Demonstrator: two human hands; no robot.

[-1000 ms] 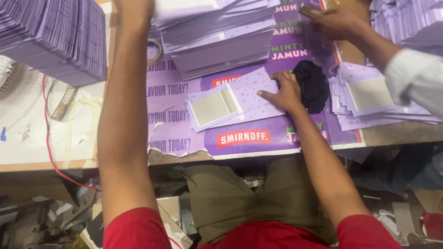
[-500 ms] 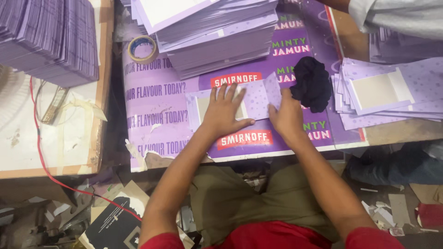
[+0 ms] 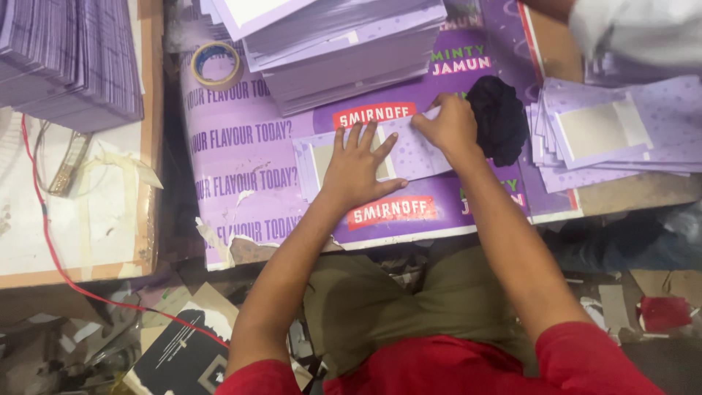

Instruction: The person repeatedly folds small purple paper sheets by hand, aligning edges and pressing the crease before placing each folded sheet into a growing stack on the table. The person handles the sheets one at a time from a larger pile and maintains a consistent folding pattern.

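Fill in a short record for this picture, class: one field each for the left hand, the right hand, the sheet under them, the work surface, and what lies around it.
left hand: left hand flat, fingers spread, pressing on the purple sheet
right hand: right hand gripping the sheet's right end
sheet: dotted purple card with a pale rectangular panel
surface: purple printed board
behind: tall stack of purple sheets, tape roll
right side: dark cloth, loose pile of sheets, another person's white sleeve
left side: second stack, red wire

floor (image 3: 643,344): scrap-littered | table (image 3: 556,51): brown, purple poster-covered | board (image 3: 150,146): wooden edge, left
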